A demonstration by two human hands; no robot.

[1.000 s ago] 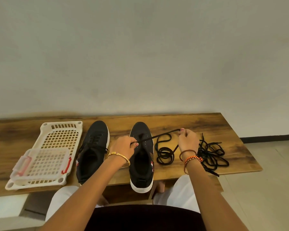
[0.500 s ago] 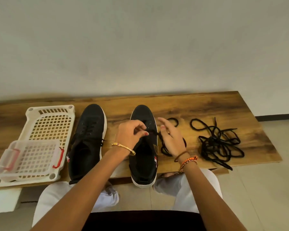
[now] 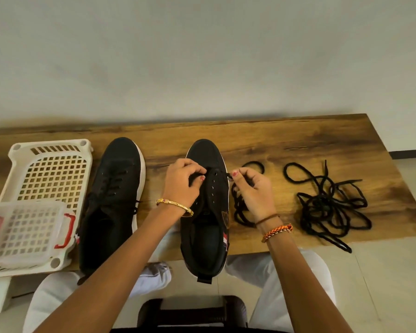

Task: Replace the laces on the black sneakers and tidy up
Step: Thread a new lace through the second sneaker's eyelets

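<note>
Two black sneakers with white soles stand on the wooden table (image 3: 298,140), toes away from me. The left sneaker (image 3: 113,203) is laced. The right sneaker (image 3: 208,212) has bare eyelets. My left hand (image 3: 184,181) grips the left eyelet flap near the sneaker's front. My right hand (image 3: 255,188) pinches the tip of a black lace (image 3: 240,212) at the top right eyelet; the remainder of that lace is coiled on the table under my wrist. A tangled pile of black laces (image 3: 329,205) lies further right.
A cream plastic basket (image 3: 48,169) sits at the table's left end, with a smaller clear basket with red handles (image 3: 27,231) on its near part. The right sneaker's heel overhangs the near table edge. A plain wall rises behind the table. My knees are below.
My right hand came back from the right, where it held the lace stretched out, to the sneaker's right eyelets. The view tilted down and closer.
</note>
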